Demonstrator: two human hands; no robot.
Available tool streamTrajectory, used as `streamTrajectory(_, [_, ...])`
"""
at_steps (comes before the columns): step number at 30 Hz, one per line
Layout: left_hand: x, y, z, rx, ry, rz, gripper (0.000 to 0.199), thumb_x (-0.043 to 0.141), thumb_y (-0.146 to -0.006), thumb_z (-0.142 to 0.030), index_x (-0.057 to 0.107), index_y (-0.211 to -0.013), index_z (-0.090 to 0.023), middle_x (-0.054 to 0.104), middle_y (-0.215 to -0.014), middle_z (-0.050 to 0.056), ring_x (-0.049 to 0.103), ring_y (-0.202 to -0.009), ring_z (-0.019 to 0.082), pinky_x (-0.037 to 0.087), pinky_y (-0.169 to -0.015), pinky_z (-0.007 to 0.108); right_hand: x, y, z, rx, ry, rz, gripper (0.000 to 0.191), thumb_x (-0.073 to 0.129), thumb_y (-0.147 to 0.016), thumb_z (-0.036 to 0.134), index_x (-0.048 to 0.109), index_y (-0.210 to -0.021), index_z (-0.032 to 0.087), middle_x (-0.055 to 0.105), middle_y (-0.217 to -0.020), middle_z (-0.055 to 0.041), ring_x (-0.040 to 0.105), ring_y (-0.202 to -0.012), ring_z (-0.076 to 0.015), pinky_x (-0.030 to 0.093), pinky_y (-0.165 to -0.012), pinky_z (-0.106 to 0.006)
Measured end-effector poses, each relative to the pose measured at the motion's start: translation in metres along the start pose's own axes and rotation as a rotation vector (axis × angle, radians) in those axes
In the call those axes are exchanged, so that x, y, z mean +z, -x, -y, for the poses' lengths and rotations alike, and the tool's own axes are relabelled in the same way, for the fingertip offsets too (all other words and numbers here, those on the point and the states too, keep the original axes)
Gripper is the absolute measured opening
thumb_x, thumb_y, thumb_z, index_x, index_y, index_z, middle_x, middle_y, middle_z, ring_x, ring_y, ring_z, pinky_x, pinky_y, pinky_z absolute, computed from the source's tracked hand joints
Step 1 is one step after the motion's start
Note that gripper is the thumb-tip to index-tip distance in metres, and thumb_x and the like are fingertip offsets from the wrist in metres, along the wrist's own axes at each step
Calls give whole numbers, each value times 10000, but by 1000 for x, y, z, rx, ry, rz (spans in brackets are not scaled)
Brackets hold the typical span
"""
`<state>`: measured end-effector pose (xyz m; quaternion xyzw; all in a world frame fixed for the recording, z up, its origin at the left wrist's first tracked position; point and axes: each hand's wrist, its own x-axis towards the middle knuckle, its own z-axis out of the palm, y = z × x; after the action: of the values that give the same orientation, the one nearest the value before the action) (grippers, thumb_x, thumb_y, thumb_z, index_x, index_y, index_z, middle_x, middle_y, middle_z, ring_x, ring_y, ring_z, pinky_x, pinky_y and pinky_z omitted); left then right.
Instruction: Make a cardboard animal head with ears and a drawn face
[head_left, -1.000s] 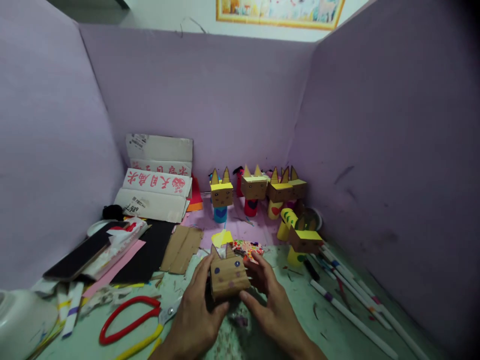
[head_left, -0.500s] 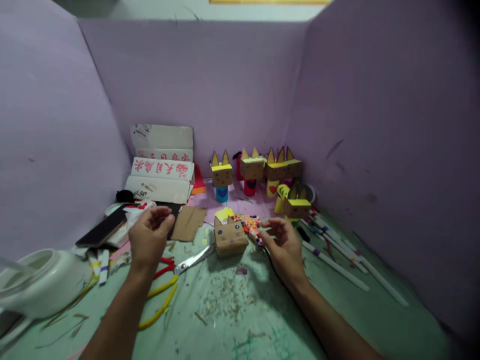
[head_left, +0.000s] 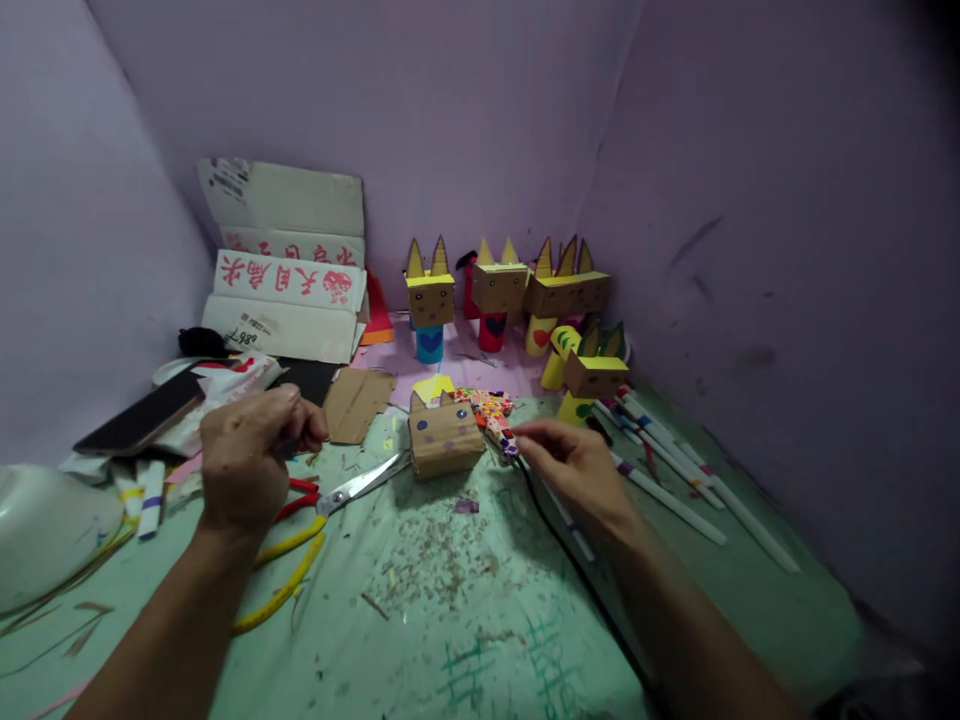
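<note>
A small cardboard box head (head_left: 446, 438) with two pointed ears and drawn dots rests on the green tabletop. Just behind it to the right lies a patterned, multicoloured object (head_left: 495, 412) with a black cord (head_left: 559, 540) running from it. My right hand (head_left: 574, 465) has its fingertips at the near end of this object; whether they grip it is unclear. To the left, my left hand (head_left: 259, 450) is raised with curled fingers, near the open scissors (head_left: 322, 510), and what it holds, if anything, is hidden.
Cardboard figures with yellow-topped heads (head_left: 430, 300) stand along the back. White pens (head_left: 675, 510) lie at the right. A folded white carton (head_left: 285, 300), a flat brown cardboard piece (head_left: 356, 405) and a white pot (head_left: 52, 540) are at the left.
The view has tilted down and come closer. My left hand has turned and its fingers have curled in. My right hand has moved to the patterned object's near end, its fingers closer together.
</note>
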<state>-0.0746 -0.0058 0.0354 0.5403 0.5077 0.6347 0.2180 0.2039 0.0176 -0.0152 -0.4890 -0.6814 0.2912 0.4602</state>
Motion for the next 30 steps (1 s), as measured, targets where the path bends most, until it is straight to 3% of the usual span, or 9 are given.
streamTrajectory(3, [2,4,1,23,-40,-12,253,558,-733,-195,566,-480,-179,556,-465,-21,519,-467,124,385,-442,248,-1,3,0,-163,307,287,136,577,-755,141,704,-764,187,690,-777,-38,615,-698,-170,426,-622,-267])
streamTrajectory(5, [5,8,-2,30,-90,5,208,602,-725,-203,631,-521,-175,575,-481,-20,521,-475,123,393,-450,249,1,6,1,-219,497,385,158,583,-760,125,713,-773,214,695,-814,-27,628,-708,-167,393,-592,-254])
streamTrajectory(10, [14,16,-11,72,-175,45,229,617,-717,-234,633,-492,-189,569,-460,-35,496,-455,98,379,-442,227,7,8,3,-211,813,394,146,581,-801,208,720,-783,251,710,-844,-10,633,-645,-165,269,-489,-270])
streamTrajectory(16, [12,14,-11,135,-235,25,236,647,-702,-211,614,-469,-195,574,-449,-43,508,-458,96,377,-463,234,9,9,5,-149,840,408,130,578,-768,174,687,-725,233,700,-800,1,600,-595,-146,221,-480,-276])
streamTrajectory(20, [9,16,-12,153,-236,22,220,648,-705,-191,624,-486,-201,575,-455,-45,509,-462,97,376,-459,230,6,9,6,-130,669,411,92,585,-740,144,642,-726,215,665,-760,8,572,-620,-144,278,-520,-259])
streamTrajectory(23, [13,21,-17,100,-179,104,229,651,-708,-222,613,-483,-211,579,-474,-32,504,-464,112,352,-423,231,2,9,11,-84,369,335,63,572,-760,195,614,-714,200,613,-681,8,520,-595,-135,329,-539,-250])
streamTrajectory(26, [25,32,-25,-45,-195,400,204,633,-709,-288,625,-519,-213,590,-505,-14,499,-468,126,348,-420,230,2,12,22,70,-72,377,128,592,-748,278,583,-655,191,553,-589,22,468,-534,-117,337,-493,-230])
streamTrajectory(28, [36,44,-29,-167,-258,651,172,601,-704,-309,642,-570,-209,579,-511,-15,493,-483,131,356,-442,228,4,17,30,201,-321,496,175,629,-723,331,577,-637,187,529,-557,34,447,-504,-103,328,-466,-218])
streamTrajectory(30, [48,57,-29,-336,-274,818,141,560,-705,-278,647,-628,-199,541,-510,-32,460,-478,119,334,-437,213,9,21,34,305,-448,598,221,660,-698,378,580,-626,184,511,-534,44,427,-485,-92,318,-457,-213])
